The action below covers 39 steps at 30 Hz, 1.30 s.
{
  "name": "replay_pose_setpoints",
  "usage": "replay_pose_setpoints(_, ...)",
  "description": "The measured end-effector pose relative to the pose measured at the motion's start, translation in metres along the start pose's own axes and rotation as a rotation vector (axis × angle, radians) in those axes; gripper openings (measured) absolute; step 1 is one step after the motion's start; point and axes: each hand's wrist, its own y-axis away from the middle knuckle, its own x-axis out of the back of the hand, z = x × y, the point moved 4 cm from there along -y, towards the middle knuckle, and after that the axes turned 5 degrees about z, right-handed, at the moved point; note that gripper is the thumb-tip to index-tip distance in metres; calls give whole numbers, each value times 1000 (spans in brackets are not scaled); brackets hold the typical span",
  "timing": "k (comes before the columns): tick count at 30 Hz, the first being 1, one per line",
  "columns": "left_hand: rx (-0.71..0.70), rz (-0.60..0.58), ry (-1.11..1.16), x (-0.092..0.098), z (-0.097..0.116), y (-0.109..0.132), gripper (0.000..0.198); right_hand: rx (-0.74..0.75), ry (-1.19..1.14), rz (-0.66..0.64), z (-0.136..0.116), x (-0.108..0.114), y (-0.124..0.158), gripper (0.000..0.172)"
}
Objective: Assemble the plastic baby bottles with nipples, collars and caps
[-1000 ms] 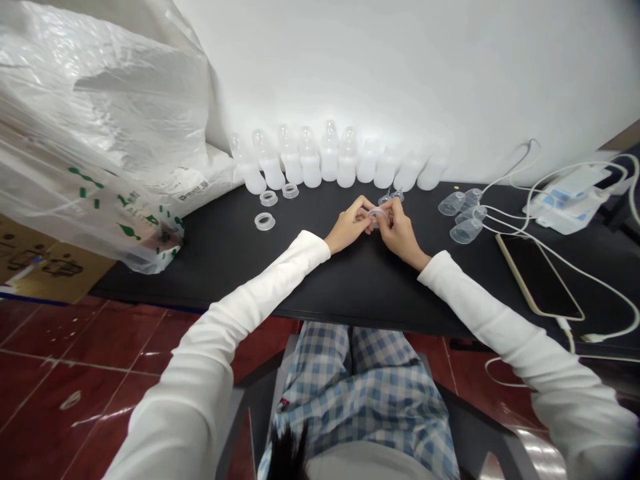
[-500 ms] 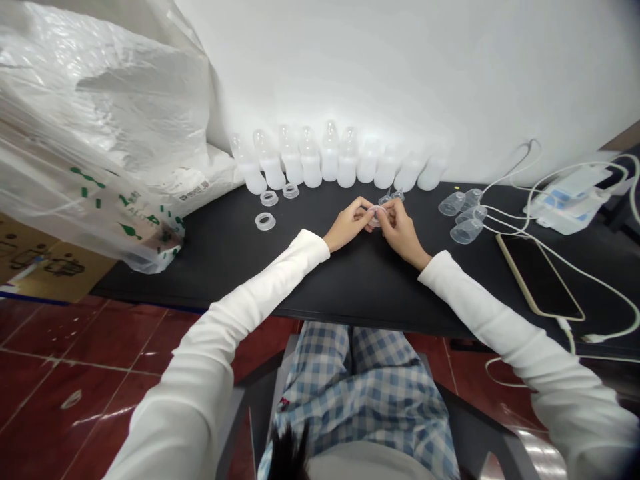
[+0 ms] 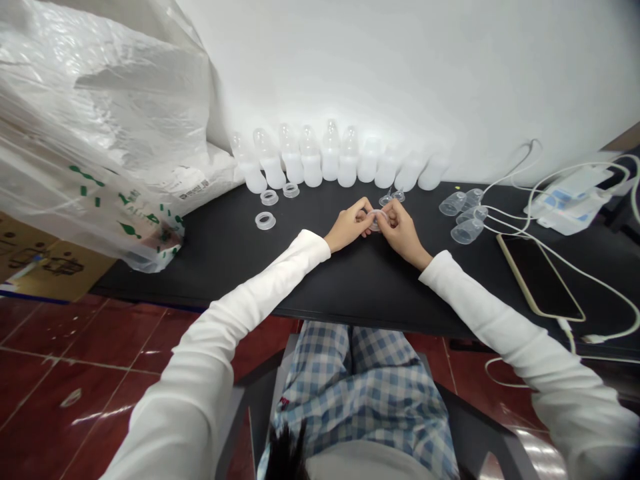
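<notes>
Both arms in white knit sleeves [image 3: 260,287] angle inward, and the left hand [image 3: 349,228] and right hand [image 3: 403,235] meet with fingers curled nearly shut, pinching a clear plastic collar ring [image 3: 375,219] between them above a matte black tabletop [image 3: 240,267]. Just past the fingers at 12 o'clock lie transparent silicone teats [image 3: 391,197], with a row of frosted plastic baby bottles [image 3: 311,163] beyond. Three more clear rings [image 3: 265,221] sit at 9 o'clock, and glossy transparent cups [image 3: 467,231] at 3 o'clock.

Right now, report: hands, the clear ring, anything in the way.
Left hand and right hand both pinching a clear plastic ring at the fingertips. Clear teats lie just beyond the fingers.
</notes>
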Motion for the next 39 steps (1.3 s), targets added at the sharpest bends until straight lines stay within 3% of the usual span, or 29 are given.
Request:
replay_pose_setpoints(10,53,16,121,1,-18,-9,24,-75,-42,-14,8,0,0,41)
replay_pose_setpoints(16,-6,11,62,2,-14,-7,27,-32,-75,-32,8,-1,-1,41)
replay_pose_setpoints(24,-46,19,-28,3,-6,-4,15,6,-70,-25,5,-2,-2,40)
replay_pose_setpoints(39,-45,-28,-31,3,-12,-5,18,-38,-62,-14,1,1,-2,45)
